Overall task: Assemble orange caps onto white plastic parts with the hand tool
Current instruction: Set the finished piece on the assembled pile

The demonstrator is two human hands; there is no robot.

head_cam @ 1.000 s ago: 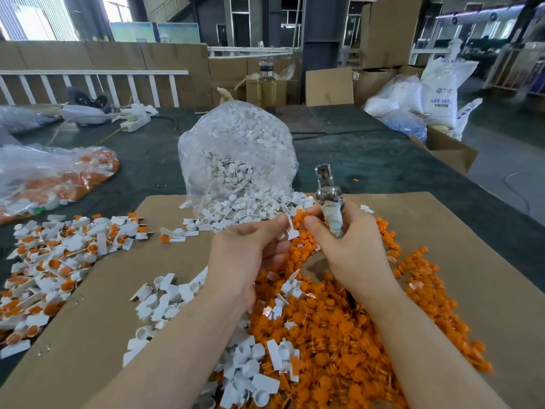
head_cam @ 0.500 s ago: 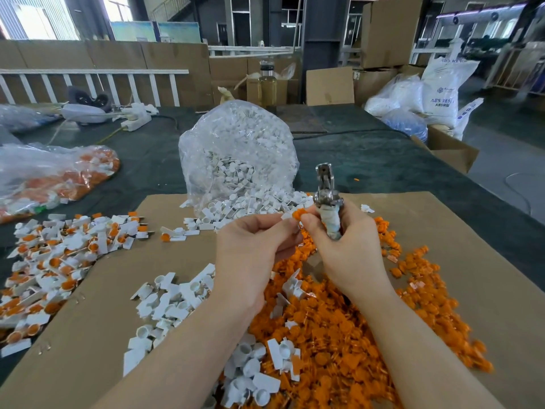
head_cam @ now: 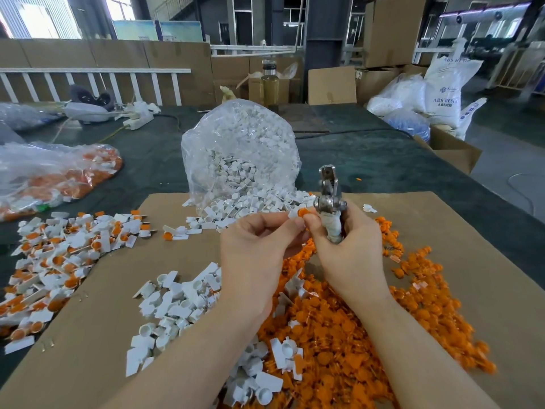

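My left hand [head_cam: 256, 249] pinches a white plastic part [head_cam: 293, 214] with an orange cap [head_cam: 303, 213] on it, just left of the tool's jaw. My right hand [head_cam: 348, 249] grips the wrapped handle of the metal hand tool [head_cam: 328, 199], which stands upright, and its thumb touches the cap. Below both hands lies a big heap of loose orange caps [head_cam: 354, 335]. Loose white parts [head_cam: 177, 302] are scattered to the left of that heap.
Everything lies on a brown cardboard sheet [head_cam: 486, 261] over a dark table. A clear bag of white parts [head_cam: 239, 154] stands behind my hands. Assembled pieces [head_cam: 59, 255] pile up at the left, next to a bag of orange pieces [head_cam: 59, 172]. Cardboard boxes [head_cam: 454, 149] stand at the right.
Both hands have risen a little with the tool. The white part with its orange cap now shows between my fingertips beside the tool's jaw.
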